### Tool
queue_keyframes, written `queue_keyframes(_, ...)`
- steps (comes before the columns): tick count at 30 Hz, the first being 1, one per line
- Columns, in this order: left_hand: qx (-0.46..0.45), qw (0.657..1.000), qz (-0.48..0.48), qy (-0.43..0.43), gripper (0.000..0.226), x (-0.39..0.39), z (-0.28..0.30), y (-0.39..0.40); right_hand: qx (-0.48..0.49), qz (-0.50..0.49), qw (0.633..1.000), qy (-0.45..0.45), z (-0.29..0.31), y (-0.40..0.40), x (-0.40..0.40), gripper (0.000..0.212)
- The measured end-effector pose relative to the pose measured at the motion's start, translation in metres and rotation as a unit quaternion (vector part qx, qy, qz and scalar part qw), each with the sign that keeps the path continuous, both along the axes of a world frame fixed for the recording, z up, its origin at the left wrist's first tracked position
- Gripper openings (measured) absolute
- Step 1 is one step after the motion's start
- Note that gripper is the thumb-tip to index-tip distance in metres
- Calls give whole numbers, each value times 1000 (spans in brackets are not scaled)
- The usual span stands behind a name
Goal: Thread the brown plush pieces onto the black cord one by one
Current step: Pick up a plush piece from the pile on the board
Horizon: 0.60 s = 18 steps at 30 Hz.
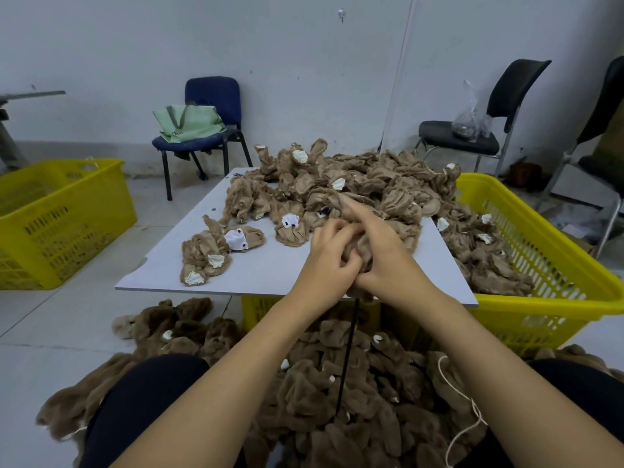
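While both hands worked at the near edge of the board, layout was:

held piece: brown plush piece (363, 246) sat bunched between the two hands, over the board's front edge; mostly covered by fingers, shape not readable.
left hand: left hand (329, 255) had fingers curled into the piece from the left side, pinching the fabric.
right hand: right hand (388, 251) wrapped over the piece from the right, index finger extended toward the pile, other fingers curled on the fabric.
cord: black cord (347, 352) dropped straight down from under the hands, past the board edge, into the floor heap. Top end hidden by hands and piece; couldn't tell whether it passed through the piece. Lower end lost in the plush.
board: grey board (175, 265) lay flat on top of a yellow crate, only partly visible beneath.
unthreaded pile: pile of brown plush pieces (354, 184) covered the far half of the board, touching the right hand's fingertip; several loose ones lay left of the hands.
floor heap: darker plush heap (337, 400) lay between the knees, under the forearms; cut off by the bottom frame edge.
right crate: yellow basket (540, 265) just right of the board, holding more pieces.
string: pale string (466, 410) looped near the right forearm; both ends unclear.
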<state>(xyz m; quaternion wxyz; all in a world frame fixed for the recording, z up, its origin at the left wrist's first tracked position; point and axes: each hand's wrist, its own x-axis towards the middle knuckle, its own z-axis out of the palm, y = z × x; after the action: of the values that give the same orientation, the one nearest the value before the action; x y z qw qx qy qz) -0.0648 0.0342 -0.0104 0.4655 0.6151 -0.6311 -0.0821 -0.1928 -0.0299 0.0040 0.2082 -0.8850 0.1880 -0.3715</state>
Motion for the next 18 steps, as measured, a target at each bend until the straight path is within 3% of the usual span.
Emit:
queue_keyframes(3,38,999,19,-14,38,-2,-7,2,23,-7,1000,16,-8,-2,5,68)
queue_keyframes(6,47,998,30,-23,20,-3,-15,4,98,2,995,-1,-26,2,7,60)
queue_keyframes(9,52,998,39,-13,27,-7,-20,6,164,17,986,-32,-39,4,7,49)
queue_keyframes(15,73,996,44,24,36,-8,-32,9,194,1,980,-51,-57,16,8,47)
queue_keyframes(18,92,994,43,41,27,-8,-37,11,222,11,974,-30,-65,16,5,50)
